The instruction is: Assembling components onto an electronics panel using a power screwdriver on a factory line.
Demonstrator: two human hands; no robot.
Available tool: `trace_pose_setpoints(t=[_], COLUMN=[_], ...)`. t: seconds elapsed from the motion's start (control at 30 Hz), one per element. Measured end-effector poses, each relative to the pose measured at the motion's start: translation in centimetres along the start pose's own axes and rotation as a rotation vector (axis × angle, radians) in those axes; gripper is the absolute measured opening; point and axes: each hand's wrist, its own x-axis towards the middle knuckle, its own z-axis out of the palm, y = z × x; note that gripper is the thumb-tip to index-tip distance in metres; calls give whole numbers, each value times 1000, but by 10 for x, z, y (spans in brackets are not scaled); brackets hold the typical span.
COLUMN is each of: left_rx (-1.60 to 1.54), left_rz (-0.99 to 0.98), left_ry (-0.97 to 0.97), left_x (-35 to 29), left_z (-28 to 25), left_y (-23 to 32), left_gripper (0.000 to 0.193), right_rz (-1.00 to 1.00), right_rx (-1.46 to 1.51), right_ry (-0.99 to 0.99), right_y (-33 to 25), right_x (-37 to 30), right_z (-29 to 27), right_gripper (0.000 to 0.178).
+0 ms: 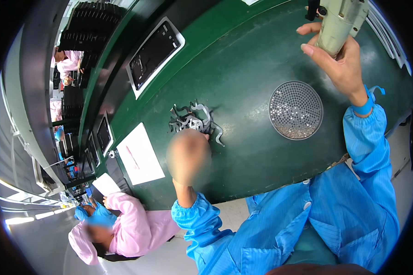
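Observation:
My left hand [188, 156] is at the near edge of a loose pile of grey and black curved strips [192, 120]; it is blurred, so its fingers and anything in them cannot be made out. At the upper right, my right hand [337, 64] is wrapped around the rounded lower end of a pale green machine part [337, 30], thumb and forefinger showing on its left side. Between the two hands lies a round grey dish [296, 89] with a dotted, perforated-looking surface and many tiny shiny pieces gathered along its near side.
All this is on a green work surface [248, 169]. White paper [147, 167] with a reddish mark lies left, below a framed dark panel [153, 55]. A person in pink [133, 224] sits at the lower left. Stacked grey sheets [390, 36] stand at the far right.

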Motion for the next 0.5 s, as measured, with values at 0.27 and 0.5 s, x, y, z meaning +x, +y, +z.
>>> trace_pose_setpoints(t=[0.27, 0.5], left_rx=[-770, -846], left_rz=[-54, 235], left_ry=[262, 92], left_x=[-12, 1], left_z=[-5, 45], left_y=[-6, 64], left_gripper=[15, 9], right_rz=[-334, -434], right_rx=[-32, 66], right_ry=[497, -135], right_y=[-4, -43], right_x=[4, -21], right_z=[-20, 46], right_gripper=[34, 36])
